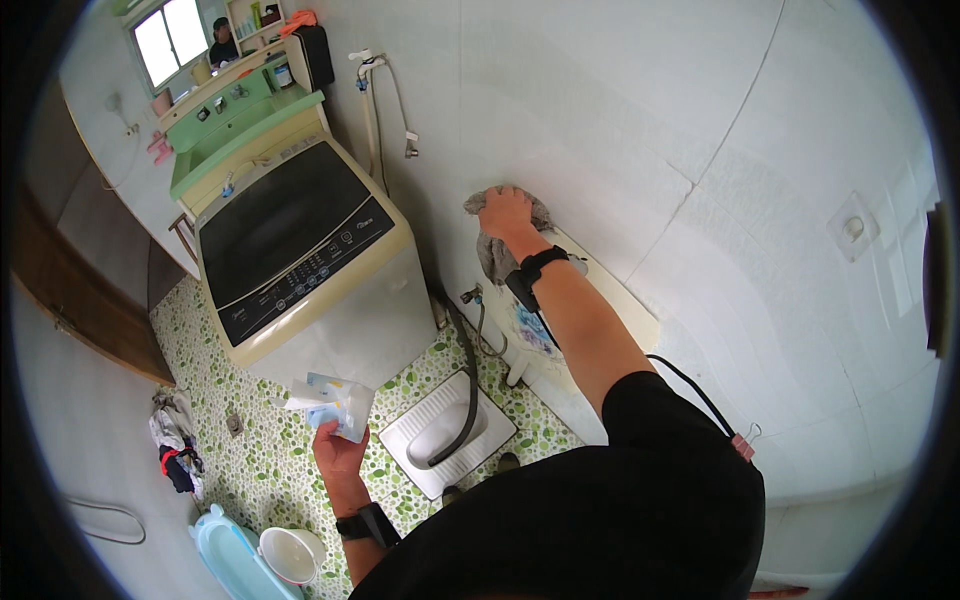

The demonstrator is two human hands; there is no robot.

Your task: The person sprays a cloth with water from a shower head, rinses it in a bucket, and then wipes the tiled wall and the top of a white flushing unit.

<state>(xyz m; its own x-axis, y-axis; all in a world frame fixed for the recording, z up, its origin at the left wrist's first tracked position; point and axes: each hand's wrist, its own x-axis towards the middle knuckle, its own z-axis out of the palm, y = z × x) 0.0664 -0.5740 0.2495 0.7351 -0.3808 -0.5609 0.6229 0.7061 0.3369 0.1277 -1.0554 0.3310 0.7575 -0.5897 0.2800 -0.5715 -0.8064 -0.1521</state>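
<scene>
My right hand (510, 214) presses a grey-brown cloth (495, 259) against the far end of a cream flush cistern (622, 304) on the wall. Part of the cloth hangs over the cistern's edge, and blue flowers decorate the front. Lower down, my left hand (339, 448) holds a clear and light-blue plastic packet (341, 405), with a white flap sticking out on its left. The packet is above the floor, in front of a washing machine (352, 326).
A white squat toilet (401, 431) with a black hose (474, 375) lying in it is set in the pebble-patterned floor (255, 457). Behind the washing machine stands a green washbasin (240, 131). A blue tub (225, 544), white bucket (292, 555) and clothes (176, 442) are at left.
</scene>
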